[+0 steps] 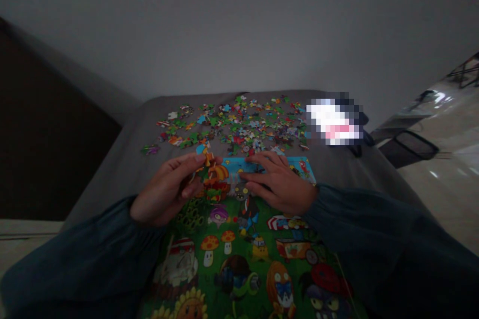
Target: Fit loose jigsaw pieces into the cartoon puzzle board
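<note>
Left hand (164, 192), left of centre: thumb and fingers pinching a piece (207, 158) at mid-frame | Right hand (279, 182), right of centre: unclenched, fingers spread over the puzzle (239, 227), lower centre | Loose pieces (213, 122): scattered above centre on grey cloth (123, 169).

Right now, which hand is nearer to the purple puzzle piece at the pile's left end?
Left. The left hand is below and right of that piece; the right hand is much farther right.

single head-worn view, close above the puzzle (239, 249), forward and down
</note>
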The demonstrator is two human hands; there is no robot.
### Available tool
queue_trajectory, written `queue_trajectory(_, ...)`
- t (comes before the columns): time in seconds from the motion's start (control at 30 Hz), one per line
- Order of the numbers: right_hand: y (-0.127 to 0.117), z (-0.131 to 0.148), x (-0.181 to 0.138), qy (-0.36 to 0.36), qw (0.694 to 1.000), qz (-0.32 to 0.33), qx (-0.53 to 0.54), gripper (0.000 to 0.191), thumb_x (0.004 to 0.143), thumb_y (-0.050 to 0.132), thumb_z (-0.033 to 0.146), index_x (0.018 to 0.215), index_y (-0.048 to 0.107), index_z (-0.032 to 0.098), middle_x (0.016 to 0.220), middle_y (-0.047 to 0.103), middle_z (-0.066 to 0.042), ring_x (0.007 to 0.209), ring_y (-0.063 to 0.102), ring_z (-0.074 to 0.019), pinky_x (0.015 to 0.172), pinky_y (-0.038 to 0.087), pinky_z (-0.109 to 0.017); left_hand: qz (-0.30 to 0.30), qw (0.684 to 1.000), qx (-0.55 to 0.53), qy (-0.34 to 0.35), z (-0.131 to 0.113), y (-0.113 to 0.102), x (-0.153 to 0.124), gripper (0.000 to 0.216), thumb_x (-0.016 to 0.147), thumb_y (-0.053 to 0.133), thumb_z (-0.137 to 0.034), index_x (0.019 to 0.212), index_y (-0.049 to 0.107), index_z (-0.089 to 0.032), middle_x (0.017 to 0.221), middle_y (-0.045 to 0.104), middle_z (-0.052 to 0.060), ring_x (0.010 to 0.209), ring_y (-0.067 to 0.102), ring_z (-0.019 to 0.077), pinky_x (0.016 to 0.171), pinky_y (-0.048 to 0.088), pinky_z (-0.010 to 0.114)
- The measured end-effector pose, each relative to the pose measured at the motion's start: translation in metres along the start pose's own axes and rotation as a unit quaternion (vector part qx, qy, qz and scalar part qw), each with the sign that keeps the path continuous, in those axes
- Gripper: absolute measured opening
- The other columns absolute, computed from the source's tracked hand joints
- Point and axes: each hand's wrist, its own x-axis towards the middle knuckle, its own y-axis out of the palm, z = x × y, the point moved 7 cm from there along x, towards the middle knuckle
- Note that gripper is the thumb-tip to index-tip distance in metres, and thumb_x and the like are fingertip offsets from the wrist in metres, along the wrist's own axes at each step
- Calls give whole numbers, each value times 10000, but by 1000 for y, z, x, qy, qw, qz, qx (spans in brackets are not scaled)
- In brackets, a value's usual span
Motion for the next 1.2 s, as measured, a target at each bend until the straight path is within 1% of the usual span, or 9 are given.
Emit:
queue_trajectory(0.17,-2,-3,-2,-6,1000,16,-15,373,1030,382,430,1273,647,334,1407,563,-23,1364,376,-270,1091,298,-518,-3,1000,-4,-1,0,0,-1,253,731,809,-367,836,754,-143,362,368,-78,359,239,24,367,258,138)
queue_trajectory(0.47,4,0,-6,-14,998,45,-29,444,1036,322,466,1377,559,309,1522,454,-11,1440,283,-319,1116,276,-562,2,1000,5,-8,1,-1,-1,265,742,799,-404,846,754,-165,356,344,-80,364,255,31,375,273,133)
queue_trajectory(0.6,7,0,-5,-15,999,39,-34,437,1036,333,454,1380,556,302,1520,455,-20,1442,276,-324,1113,283,-572,4,1000,10,-14,3,-1,1,266,753,788,-408,852,748,-164,350,323,-88,360,240,32,374,258,135)
queue_trajectory(0.73,3,0,-5,-32,999,13,-25,411,1031,367,430,1359,570,290,1497,481,-41,1440,287,-316,1102,299,-577,16,999,21,-21,4,0,0,262,781,757,-412,841,724,-159,386,385,-80,364,230,25,377,241,138)
queue_trajectory(0.83,-17,-2,-5,-16,996,-84,28,396,1021,410,366,1379,539,258,1454,526,-60,1398,365,-282,1114,307,-565,33,998,42,-27,6,2,-1,275,810,718,-438,808,693,-164,369,364,-85,358,217,31,379,240,146)
queue_trajectory(0.93,-40,-4,-9,0,970,-193,147,407,997,460,307,1394,509,228,1333,613,-85,1248,521,-236,1063,409,-491,52,994,98,-15,9,4,-3,328,850,662,-485,746,652,-174,340,331,-88,346,224,42,383,254,159)
queue_trajectory(1.0,-43,0,-9,-1,951,-195,239,440,977,512,302,1412,487,241,1268,643,-84,1103,601,-201,939,508,-411,70,983,171,-5,12,9,-5,376,870,627,-519,722,641,-173,351,351,-81,338,245,45,365,230,163)
queue_trajectory(1.07,-40,11,-7,-22,938,-157,308,476,955,564,295,1423,480,269,1238,655,-71,986,633,-168,825,546,-340,101,964,246,-8,16,18,-8,410,872,609,-546,722,653,-167,385,382,-73,331,274,47,337,199,167)
queue_trajectory(1.2,-35,30,-6,-67,920,-126,365,324,930,595,205,1245,661,246,1049,715,-43,884,651,-135,799,537,-295,155,940,303,-34,23,35,-16,418,852,605,-567,796,694,-162,507,485,-53,348,335,54,315,244,170)
